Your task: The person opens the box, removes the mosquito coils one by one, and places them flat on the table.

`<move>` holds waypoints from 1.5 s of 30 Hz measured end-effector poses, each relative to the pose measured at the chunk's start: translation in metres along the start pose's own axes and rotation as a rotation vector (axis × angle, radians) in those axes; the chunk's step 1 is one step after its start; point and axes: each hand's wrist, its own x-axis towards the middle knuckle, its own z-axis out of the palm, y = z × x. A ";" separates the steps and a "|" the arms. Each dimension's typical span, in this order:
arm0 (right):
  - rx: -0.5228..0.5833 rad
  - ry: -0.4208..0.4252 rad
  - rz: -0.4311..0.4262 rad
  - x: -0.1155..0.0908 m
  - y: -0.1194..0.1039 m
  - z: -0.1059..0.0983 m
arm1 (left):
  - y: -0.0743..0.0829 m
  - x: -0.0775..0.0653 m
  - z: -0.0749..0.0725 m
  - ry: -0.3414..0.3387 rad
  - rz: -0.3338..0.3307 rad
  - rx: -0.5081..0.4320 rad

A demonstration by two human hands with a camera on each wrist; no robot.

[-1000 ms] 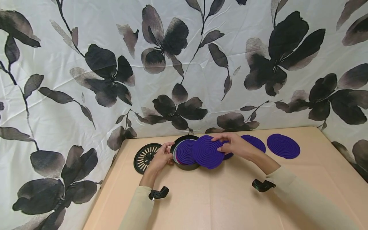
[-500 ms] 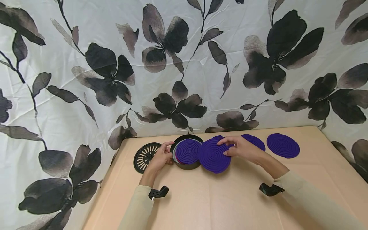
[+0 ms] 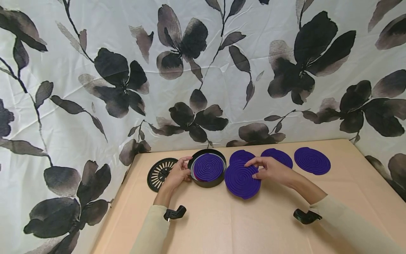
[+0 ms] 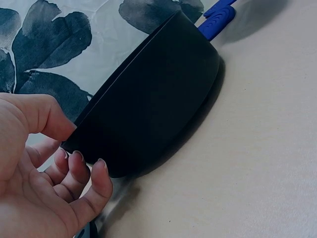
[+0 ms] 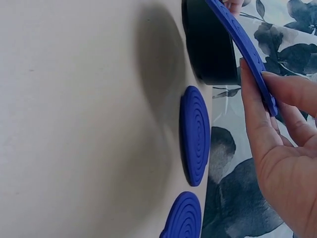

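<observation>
Your left hand is at the left side of a round black bowl, its fingers bent and pinching the rim; the left wrist view shows the fingertips drawn up against the dark wall. Inside that bowl a purple mat, ridged in rings, lies face up and covers most of the opening. Around it you can see a pale ring, and a thin pink edge shows under its lower left side. How many layers sit beneath, you cannot tell.

Your right hand pinches a second mat by its right edge, thumb on one face and fingers on the other. You have this one up off the table, tilted, just to the right of the bowl; whether the two touch is not clear.

Three more mats lie in a row on the table: the near one partly hidden behind the mat you hold, the middle one partly behind your right hand, and the far one in full view at the right. On your left, a black slotted disc lies flat, partly covered by your left hand.
</observation>
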 end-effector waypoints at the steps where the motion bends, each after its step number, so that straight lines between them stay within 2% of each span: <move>1: -0.002 0.000 0.000 -0.001 0.002 0.000 | 0.000 0.000 0.000 0.000 -0.002 0.000; 6: -0.002 -0.003 0.020 -0.007 0.008 0.002 | -0.003 0.003 -0.003 -0.003 -0.017 0.007; 10: 0.018 -0.014 0.029 -0.011 0.009 0.005 | -0.016 0.013 -0.006 0.003 -0.019 0.008; 17: 0.034 -0.035 0.003 -0.012 0.018 0.007 | -0.029 0.021 -0.006 0.045 0.012 0.005; 30: 0.092 -0.113 -0.035 -0.010 0.036 0.007 | -0.031 0.025 -0.001 0.076 0.037 -0.002; 35: 0.060 -0.104 -0.054 -0.011 0.037 0.007 | -0.030 0.025 -0.001 0.075 0.028 0.003; 42: -0.009 -0.087 0.015 -0.008 0.039 0.004 | -0.029 0.025 -0.001 0.074 0.027 -0.001; 45: -0.036 -0.102 0.018 -0.008 0.041 0.004 | -0.030 0.026 -0.001 0.076 0.027 0.000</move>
